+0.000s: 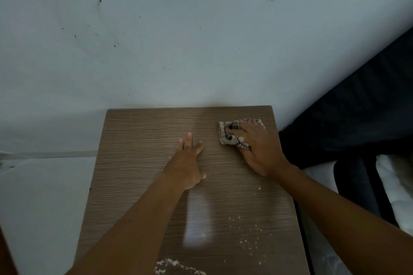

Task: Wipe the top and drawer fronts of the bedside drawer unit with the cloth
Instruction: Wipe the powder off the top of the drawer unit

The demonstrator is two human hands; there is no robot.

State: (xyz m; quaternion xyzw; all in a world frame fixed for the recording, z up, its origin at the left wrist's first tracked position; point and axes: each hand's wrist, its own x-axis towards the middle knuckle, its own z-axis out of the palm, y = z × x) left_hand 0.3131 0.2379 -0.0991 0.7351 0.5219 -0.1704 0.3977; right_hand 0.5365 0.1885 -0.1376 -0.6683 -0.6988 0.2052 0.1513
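The wood-grain top of the bedside drawer unit (143, 145) fills the lower middle of the head view, its back edge against the wall. My right hand (259, 149) presses a crumpled patterned cloth (230, 134) onto the far right corner of the top. My left hand (187, 161) lies flat on the middle of the top, fingers spread, holding nothing. Pale crumbs and dust (248, 236) are scattered over the near right part of the top. The drawer fronts are out of sight.
A marked pale wall (178, 40) rises right behind the unit. A dark bed frame or headboard (357, 107) and white bedding (395, 185) sit close on the right. Pale floor (40, 196) lies on the left.
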